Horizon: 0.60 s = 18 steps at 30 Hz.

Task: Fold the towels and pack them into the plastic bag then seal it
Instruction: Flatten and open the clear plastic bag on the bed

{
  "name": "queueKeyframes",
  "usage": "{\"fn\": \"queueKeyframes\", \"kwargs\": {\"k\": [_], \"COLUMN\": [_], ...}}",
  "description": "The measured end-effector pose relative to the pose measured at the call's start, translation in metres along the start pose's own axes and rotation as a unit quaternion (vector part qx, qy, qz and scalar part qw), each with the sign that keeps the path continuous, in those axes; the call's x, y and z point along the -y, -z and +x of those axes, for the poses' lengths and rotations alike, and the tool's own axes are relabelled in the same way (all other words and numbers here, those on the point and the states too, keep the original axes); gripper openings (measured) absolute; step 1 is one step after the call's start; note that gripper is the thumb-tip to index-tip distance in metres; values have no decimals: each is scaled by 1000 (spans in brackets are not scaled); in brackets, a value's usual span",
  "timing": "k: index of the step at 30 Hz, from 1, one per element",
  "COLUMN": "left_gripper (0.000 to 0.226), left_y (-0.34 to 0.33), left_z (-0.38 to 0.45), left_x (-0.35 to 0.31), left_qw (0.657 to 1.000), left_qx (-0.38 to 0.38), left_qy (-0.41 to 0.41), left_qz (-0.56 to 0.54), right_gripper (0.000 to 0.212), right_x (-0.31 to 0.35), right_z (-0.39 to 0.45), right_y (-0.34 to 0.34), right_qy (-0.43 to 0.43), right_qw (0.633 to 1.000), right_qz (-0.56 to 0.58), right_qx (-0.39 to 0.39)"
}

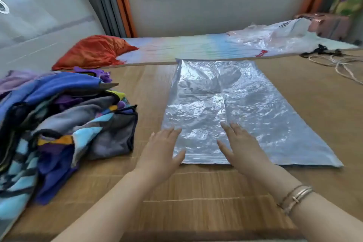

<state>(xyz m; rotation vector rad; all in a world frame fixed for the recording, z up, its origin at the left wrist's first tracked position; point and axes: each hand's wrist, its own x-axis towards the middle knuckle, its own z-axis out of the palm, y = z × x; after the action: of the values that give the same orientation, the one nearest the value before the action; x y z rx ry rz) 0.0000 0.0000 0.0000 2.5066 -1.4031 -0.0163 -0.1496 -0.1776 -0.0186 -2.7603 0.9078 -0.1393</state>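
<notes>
A large clear plastic bag (231,104) lies flat and crinkled on the bamboo mat (196,192), its near edge towards me. My left hand (163,149) hovers over the bag's near left corner with fingers straight and spread. My right hand (239,145) is over the bag's near edge, fingers straight too. Neither hand holds anything. A heap of unfolded towels (59,124) in blue, grey, purple and turquoise lies to the left of the bag, apart from it.
An orange cloth (92,51) lies at the back left on a pale striped mattress (186,47). Crumpled plastic bags (275,35) sit at the back right, with cords (337,63) on the mat. A wall and a window stand behind.
</notes>
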Motion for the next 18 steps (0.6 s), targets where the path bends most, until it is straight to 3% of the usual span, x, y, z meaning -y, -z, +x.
{"fn": "queueKeyframes", "kwargs": {"k": [4, 7, 10, 18], "left_gripper": [58, 51, 45, 31], "left_y": [-49, -71, -79, -69], "left_z": [-18, -31, -55, -120], "left_x": [1, 2, 1, -2], "left_qw": [1000, 1000, 998, 994], "left_qx": [12, -8, -59, -95], "left_qy": [-12, -17, -20, 27], "left_qz": [20, -2, -24, -41], "right_gripper": [75, 94, 75, 70], "right_x": [-18, -17, -8, 12], "right_z": [-14, -25, -42, -102], "right_y": [-38, -49, -55, -51], "right_qy": [5, 10, 21, 52], "right_qw": [994, 995, 994, 993], "right_qz": [-51, -68, -86, -76], "right_qx": [93, 74, 56, 75]}}
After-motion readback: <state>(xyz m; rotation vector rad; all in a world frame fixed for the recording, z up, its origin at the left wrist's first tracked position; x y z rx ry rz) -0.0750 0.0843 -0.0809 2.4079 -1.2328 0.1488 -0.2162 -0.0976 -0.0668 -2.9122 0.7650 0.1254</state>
